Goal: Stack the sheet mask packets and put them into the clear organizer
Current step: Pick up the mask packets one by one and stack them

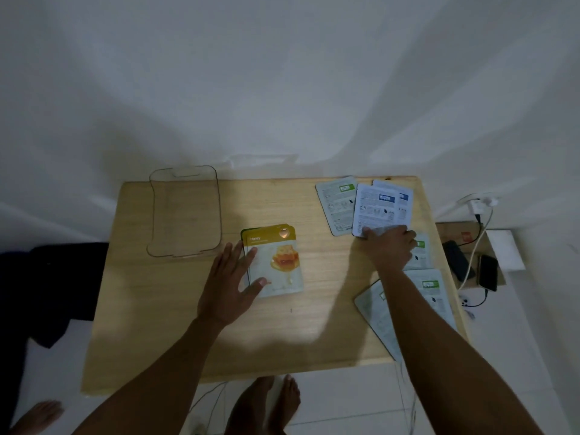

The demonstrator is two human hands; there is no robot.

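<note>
A small stack of sheet mask packets with a yellow honey packet (279,259) on top lies at the table's middle. My left hand (232,277) rests flat on its left edge, fingers spread. My right hand (390,246) presses on the lower edge of a face-down white packet with a blue label (375,208), fingers curled on it. Beside it lie a green-label packet (337,205) and another blue-label packet (403,202). More face-down packets (433,293) lie under my right forearm. The clear organizer (185,211) stands at the back left, with nothing in it.
The wooden table (194,346) stands against a white wall. To the right, on the floor, are phones (488,273), a charger with cables (478,208) and a white box (505,249). Dark cloth (53,287) lies to the left. Bare feet (266,403) show below the table edge.
</note>
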